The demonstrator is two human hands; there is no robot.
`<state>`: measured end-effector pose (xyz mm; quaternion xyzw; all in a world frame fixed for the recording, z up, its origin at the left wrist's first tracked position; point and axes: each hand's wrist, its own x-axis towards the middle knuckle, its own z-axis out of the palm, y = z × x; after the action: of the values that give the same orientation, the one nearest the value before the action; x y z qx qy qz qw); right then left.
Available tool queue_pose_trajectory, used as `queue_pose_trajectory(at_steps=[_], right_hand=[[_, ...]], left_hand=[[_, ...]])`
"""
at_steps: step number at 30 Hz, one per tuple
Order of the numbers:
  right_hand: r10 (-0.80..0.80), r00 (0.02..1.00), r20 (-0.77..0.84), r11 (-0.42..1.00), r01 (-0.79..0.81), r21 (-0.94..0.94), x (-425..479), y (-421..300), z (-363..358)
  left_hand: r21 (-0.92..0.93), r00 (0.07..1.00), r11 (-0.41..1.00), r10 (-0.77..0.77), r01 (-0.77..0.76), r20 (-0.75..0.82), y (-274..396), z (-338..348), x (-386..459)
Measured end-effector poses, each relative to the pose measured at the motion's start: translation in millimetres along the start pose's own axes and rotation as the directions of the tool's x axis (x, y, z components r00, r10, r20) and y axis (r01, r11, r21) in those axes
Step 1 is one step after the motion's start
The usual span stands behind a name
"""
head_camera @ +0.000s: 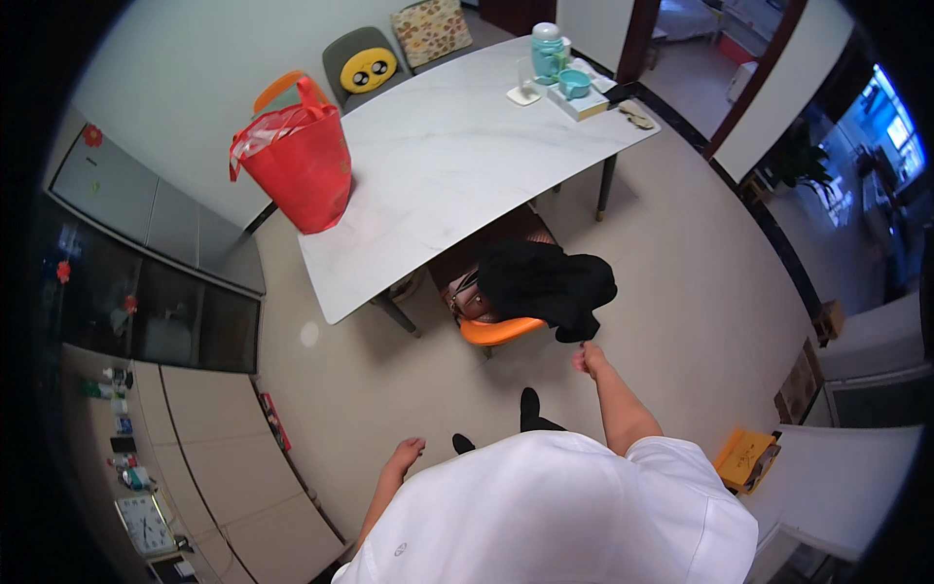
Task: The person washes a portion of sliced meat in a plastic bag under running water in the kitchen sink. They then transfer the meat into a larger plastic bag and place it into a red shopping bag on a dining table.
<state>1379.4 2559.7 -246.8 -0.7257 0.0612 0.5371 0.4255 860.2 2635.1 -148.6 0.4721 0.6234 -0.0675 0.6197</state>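
My right hand (589, 358) is stretched forward with its fingers curled, at the lower edge of a black garment (547, 285). Whether the fingers touch or grip the cloth cannot be made out. The garment is draped over an orange chair (503, 332) beside the table. Next to the cloth, a pinkish-brown handbag (467, 296) rests on the same chair, partly covered. Low beside my body, my left hand (406, 454) hangs over the floor, its fingers loosely bent and no object visible in it.
A white marble-patterned table (430, 175) stands ahead, bearing a red tote bag (303, 168), a teal thermos (547, 55) and a teal cup (575, 82) on a box (580, 102). Cabinets (219, 409) line the left. A yellow paper bag (748, 460) is at the right.
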Motion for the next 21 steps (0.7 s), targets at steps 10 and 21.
queue_pose_trajectory(at_steps=[10, 21], right_hand=[[-0.505, 0.702, 0.502, 0.671, -0.047, 0.74, -84.0, -111.6, 42.4], [-0.128, 0.988, 0.086, 0.858, 0.067, 0.509, -14.4, -106.7, -26.0]], left_hand=[[0.366, 0.951, 0.89, 0.307, -0.272, -0.041, -18.2, 38.2, -1.4], [0.158, 0.891, 0.987, 0.101, -0.034, -0.443, -82.8, 57.8, -19.7]])
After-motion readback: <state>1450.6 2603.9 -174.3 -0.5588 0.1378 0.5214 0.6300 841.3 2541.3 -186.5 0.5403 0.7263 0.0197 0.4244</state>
